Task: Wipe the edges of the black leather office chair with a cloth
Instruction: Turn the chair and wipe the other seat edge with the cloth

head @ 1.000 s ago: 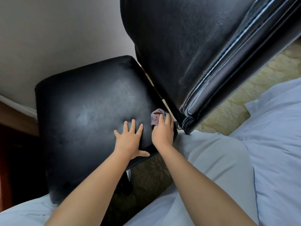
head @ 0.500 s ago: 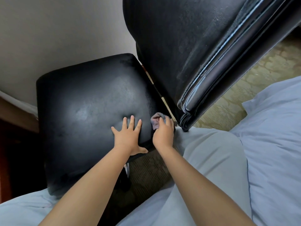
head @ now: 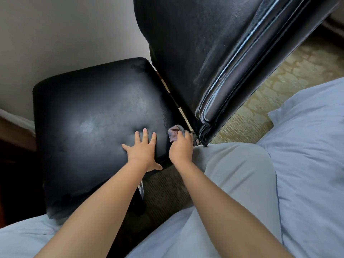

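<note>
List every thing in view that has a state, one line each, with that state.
left hand: flat on the seat, fingers straight and spread, holding nothing.
right hand: fingers curled on the cloth.
cloth: bunched, pressed against the seat's rear corner.
seat: dented slightly under the left hand.
backrest: upright, apart from the seat by a gap.

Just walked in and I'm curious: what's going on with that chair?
A person is cleaning a black chair. The left hand presses flat on the seat to steady it. The right hand holds a small cloth against the seat's edge, at the corner near the backrest. The person appears to sit on a bed beside the chair.
</note>
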{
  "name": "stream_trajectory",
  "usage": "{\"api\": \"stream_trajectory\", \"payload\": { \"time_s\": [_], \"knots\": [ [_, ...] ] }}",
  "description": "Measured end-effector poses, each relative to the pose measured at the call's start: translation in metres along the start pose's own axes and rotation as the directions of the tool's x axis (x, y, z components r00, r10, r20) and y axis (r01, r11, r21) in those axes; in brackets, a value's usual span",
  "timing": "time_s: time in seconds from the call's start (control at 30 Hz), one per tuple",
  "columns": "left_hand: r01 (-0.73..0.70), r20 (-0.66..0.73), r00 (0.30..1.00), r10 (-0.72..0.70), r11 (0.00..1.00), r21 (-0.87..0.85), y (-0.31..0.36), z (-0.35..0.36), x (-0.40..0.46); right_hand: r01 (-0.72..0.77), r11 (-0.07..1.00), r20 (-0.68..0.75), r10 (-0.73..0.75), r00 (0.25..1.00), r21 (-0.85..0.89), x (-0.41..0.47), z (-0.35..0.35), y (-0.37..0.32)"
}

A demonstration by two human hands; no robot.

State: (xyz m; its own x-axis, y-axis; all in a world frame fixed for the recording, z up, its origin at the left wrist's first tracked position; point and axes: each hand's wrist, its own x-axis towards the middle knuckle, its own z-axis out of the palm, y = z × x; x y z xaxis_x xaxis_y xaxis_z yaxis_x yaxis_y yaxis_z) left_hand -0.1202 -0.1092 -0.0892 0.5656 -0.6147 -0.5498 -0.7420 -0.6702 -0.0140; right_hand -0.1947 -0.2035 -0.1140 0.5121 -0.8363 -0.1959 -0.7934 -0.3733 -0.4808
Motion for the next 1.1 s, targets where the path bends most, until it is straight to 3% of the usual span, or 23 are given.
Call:
{"api": "stream_trajectory", "payload": {
  "time_s": [0.2, 0.5, 0.73, 1.1],
  "knots": [
    [0.009, 0.027, 1.000, -0.011, 0.999, 0.042, 0.005, -0.003, 0.002, -0.061, 0.997, 0.096, 0.064, 0.993, -0.037, 0.035, -0.019, -0.013],
    [0.020, 0.020, 1.000, -0.021, 0.999, 0.038, 0.009, -0.003, 0.007, -0.038, 0.999, 0.032, 0.039, 0.999, -0.031, 0.028, -0.009, -0.012],
    [0.021, -0.004, 1.000, -0.021, 0.999, 0.045, 0.007, 0.001, 0.005, -0.148, 0.978, -0.130, 0.168, 0.977, 0.146, -0.026, 0.011, 0.000],
    [0.010, 0.009, 1.000, -0.010, 0.999, 0.038, 0.007, -0.001, 0.003, -0.279, 0.867, -0.026, 0.318, 0.948, 0.413, -0.007, -0.001, 0.005]
  ]
}}
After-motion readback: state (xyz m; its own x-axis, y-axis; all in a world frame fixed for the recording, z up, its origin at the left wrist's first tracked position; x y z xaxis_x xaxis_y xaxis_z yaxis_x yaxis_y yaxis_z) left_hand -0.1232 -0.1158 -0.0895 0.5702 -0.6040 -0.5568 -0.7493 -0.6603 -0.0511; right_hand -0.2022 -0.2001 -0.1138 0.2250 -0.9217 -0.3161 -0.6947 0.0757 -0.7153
